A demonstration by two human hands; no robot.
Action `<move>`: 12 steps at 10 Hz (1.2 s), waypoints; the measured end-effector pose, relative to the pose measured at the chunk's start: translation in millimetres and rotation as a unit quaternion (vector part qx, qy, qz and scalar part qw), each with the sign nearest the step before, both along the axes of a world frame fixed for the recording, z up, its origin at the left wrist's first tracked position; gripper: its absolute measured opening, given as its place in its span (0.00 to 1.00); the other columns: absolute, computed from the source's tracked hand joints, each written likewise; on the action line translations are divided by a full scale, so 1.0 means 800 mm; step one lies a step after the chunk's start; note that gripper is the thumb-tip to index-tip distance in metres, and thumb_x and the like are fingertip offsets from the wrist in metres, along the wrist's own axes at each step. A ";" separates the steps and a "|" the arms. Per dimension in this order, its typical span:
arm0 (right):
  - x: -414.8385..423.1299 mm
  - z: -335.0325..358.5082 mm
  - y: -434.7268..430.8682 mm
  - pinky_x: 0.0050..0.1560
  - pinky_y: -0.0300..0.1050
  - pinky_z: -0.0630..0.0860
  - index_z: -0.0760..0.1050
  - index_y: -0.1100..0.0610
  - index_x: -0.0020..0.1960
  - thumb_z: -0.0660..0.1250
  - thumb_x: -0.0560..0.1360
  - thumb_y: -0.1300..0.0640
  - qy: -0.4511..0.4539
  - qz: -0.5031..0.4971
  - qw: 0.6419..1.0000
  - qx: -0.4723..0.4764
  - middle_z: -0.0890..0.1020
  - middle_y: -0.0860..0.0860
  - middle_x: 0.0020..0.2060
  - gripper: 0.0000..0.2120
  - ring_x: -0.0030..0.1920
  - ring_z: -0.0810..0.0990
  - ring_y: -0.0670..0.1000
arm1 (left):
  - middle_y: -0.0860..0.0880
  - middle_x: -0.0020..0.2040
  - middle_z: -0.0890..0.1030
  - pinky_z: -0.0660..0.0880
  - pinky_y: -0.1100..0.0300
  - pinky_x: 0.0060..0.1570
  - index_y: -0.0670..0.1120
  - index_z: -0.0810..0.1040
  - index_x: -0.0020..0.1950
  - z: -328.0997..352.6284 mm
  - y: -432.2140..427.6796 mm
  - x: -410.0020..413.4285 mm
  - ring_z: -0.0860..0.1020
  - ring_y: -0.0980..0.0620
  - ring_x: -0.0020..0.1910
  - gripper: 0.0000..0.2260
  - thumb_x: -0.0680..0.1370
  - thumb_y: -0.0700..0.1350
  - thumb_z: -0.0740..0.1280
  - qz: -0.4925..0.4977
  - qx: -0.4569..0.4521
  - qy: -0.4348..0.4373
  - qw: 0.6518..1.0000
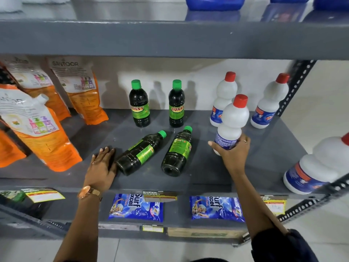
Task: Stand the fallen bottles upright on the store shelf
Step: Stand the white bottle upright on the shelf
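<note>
Two dark bottles with green caps lie on their sides on the grey shelf [264, 159]: the left fallen bottle [140, 153] and the right fallen bottle [177, 152]. Two more dark bottles [139, 104] [176, 104] stand upright behind them. My right hand [233, 151] grips a white red-capped bottle [233, 121] around its base, upright. My left hand [103, 168] lies flat on the shelf, fingers spread, touching the base of the left fallen bottle. Two white bottles [223, 100] [269, 103] stand at the back right. Another white bottle [319, 167] leans at the right front edge.
Orange refill pouches [43, 137] [79, 89] lean at the left of the shelf. Blue detergent packets [136, 208] [217, 208] lie on the shelf below. A perforated metal upright [296, 86] bounds the right side. Blue containers [214, 2] stand on the shelf above.
</note>
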State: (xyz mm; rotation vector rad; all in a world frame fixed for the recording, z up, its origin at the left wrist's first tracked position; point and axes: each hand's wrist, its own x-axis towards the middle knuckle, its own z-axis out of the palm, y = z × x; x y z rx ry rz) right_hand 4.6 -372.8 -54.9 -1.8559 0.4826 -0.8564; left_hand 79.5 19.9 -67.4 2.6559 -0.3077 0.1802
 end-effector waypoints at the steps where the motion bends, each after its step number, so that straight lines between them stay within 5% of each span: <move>1: -0.006 -0.015 -0.007 0.52 0.35 0.76 0.67 0.51 0.65 0.80 0.62 0.56 0.020 0.037 0.999 0.031 0.76 0.44 0.56 0.36 0.55 0.77 0.45 | 0.41 0.75 0.62 0.48 0.48 0.76 0.43 0.63 0.72 0.002 0.000 -0.001 0.56 0.44 0.76 0.22 0.78 0.43 0.60 -0.002 0.002 0.001 1.000; 2: -0.010 -0.016 -0.009 0.45 0.27 0.74 0.68 0.52 0.65 0.81 0.61 0.51 0.032 0.010 0.999 0.030 0.76 0.44 0.55 0.38 0.54 0.77 0.47 | 0.41 0.75 0.62 0.48 0.49 0.76 0.43 0.63 0.72 0.002 0.001 -0.001 0.56 0.44 0.76 0.22 0.78 0.43 0.60 0.002 0.001 0.002 1.000; 3: -0.007 -0.008 0.000 0.54 0.42 0.73 0.67 0.55 0.62 0.81 0.57 0.45 0.037 -0.035 0.999 0.007 0.73 0.50 0.55 0.40 0.57 0.72 0.49 | 0.42 0.75 0.62 0.48 0.49 0.76 0.44 0.62 0.72 0.003 0.000 -0.002 0.56 0.44 0.76 0.22 0.78 0.43 0.60 -0.002 0.001 0.007 1.000; 4: -0.010 -0.011 -0.002 0.56 0.42 0.73 0.66 0.54 0.65 0.81 0.61 0.50 0.035 -0.002 0.999 0.017 0.73 0.50 0.58 0.38 0.56 0.73 0.46 | 0.42 0.75 0.62 0.49 0.48 0.76 0.44 0.63 0.72 0.003 0.000 -0.002 0.56 0.44 0.76 0.22 0.78 0.43 0.60 -0.003 0.002 0.010 1.000; 5: -0.021 -0.020 -0.013 0.46 0.27 0.75 0.67 0.49 0.65 0.79 0.64 0.58 0.040 0.038 0.997 0.048 0.76 0.43 0.55 0.34 0.49 0.78 0.39 | 0.42 0.75 0.62 0.49 0.47 0.76 0.44 0.63 0.72 0.004 0.000 -0.001 0.57 0.44 0.75 0.22 0.78 0.43 0.60 -0.001 0.006 0.009 1.000; 6: -0.020 -0.014 -0.010 0.46 0.28 0.74 0.68 0.51 0.62 0.81 0.60 0.49 0.047 -0.002 0.998 0.049 0.76 0.47 0.56 0.36 0.54 0.77 0.48 | 0.42 0.75 0.63 0.50 0.47 0.76 0.44 0.63 0.72 0.004 -0.002 -0.001 0.58 0.44 0.75 0.22 0.78 0.43 0.60 -0.001 0.010 0.009 1.000; 7: -0.015 -0.007 -0.003 0.56 0.45 0.72 0.66 0.57 0.63 0.78 0.54 0.38 0.064 -0.034 0.997 0.004 0.73 0.54 0.58 0.45 0.60 0.71 0.53 | 0.42 0.75 0.63 0.50 0.46 0.76 0.44 0.63 0.72 0.004 -0.002 -0.002 0.58 0.43 0.75 0.22 0.78 0.43 0.60 0.001 0.014 0.010 1.000; 9: -0.027 -0.024 -0.018 0.39 0.22 0.71 0.67 0.50 0.66 0.79 0.64 0.56 0.048 0.057 0.995 0.066 0.76 0.41 0.55 0.34 0.54 0.77 0.47 | 0.41 0.75 0.63 0.50 0.46 0.76 0.44 0.63 0.72 0.004 -0.002 -0.001 0.58 0.43 0.75 0.22 0.78 0.42 0.60 0.002 0.020 0.010 1.000; 10: -0.022 -0.016 -0.013 0.41 0.25 0.73 0.68 0.52 0.64 0.79 0.59 0.47 0.049 0.023 0.997 0.062 0.76 0.47 0.56 0.37 0.54 0.77 0.48 | 0.41 0.74 0.63 0.50 0.46 0.76 0.44 0.63 0.72 0.003 -0.002 -0.001 0.58 0.42 0.75 0.22 0.78 0.42 0.60 0.003 0.021 0.010 1.000; 11: -0.017 -0.010 -0.006 0.52 0.40 0.73 0.66 0.55 0.64 0.78 0.56 0.40 0.062 -0.008 0.998 0.028 0.72 0.51 0.58 0.43 0.58 0.73 0.50 | 0.41 0.74 0.63 0.50 0.46 0.76 0.44 0.63 0.72 0.003 -0.004 -0.002 0.58 0.42 0.75 0.22 0.78 0.42 0.60 0.003 0.023 0.010 1.000; 12: -0.023 -0.015 -0.013 0.52 0.36 0.75 0.66 0.51 0.65 0.79 0.59 0.43 0.038 0.038 0.998 0.044 0.74 0.46 0.58 0.41 0.56 0.75 0.48 | 0.41 0.74 0.63 0.50 0.46 0.76 0.44 0.63 0.72 0.004 -0.004 -0.001 0.58 0.43 0.75 0.22 0.77 0.42 0.61 0.005 0.023 0.010 1.000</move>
